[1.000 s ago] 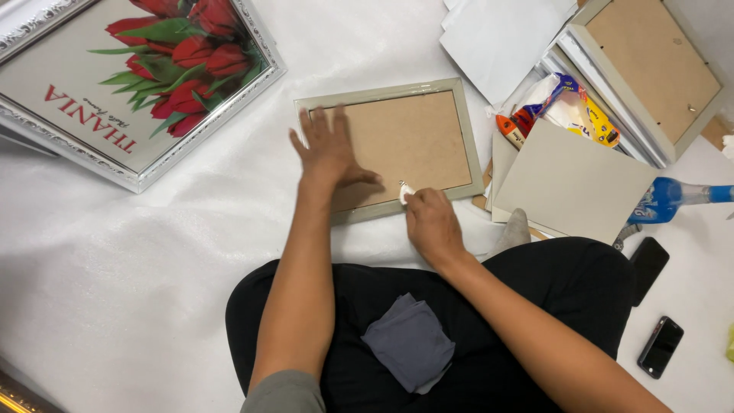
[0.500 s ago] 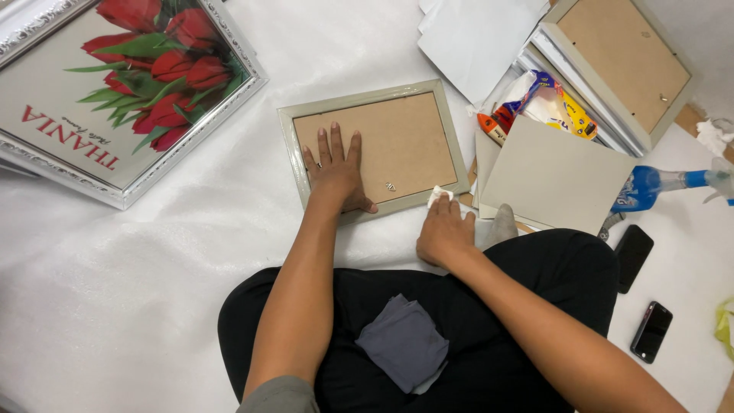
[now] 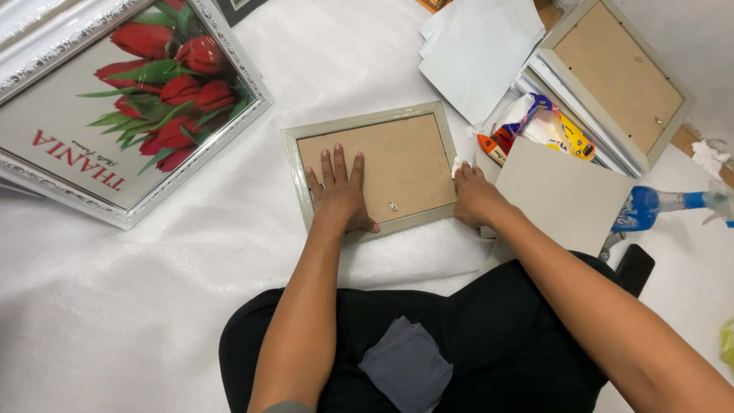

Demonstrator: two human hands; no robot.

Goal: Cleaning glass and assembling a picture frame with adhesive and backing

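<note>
Pressing left hand (image 3: 340,195) flat on frame back (image 3: 390,164) | right hand (image 3: 475,197) — frame's edge

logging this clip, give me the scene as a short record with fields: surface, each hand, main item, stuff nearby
surface: white sheet
left hand: left hand flat, palm down, on the brown backing of the small frame
right hand: right hand at the frame's right edge, a small white scrap at its fingertips
main item: small frame, pale green, face down
lap: folded grey cloth
nearby left: large silver-framed picture of red tulips
nearby right: grey card, second frame face down, blue spray bottle, white paper sheets
</note>
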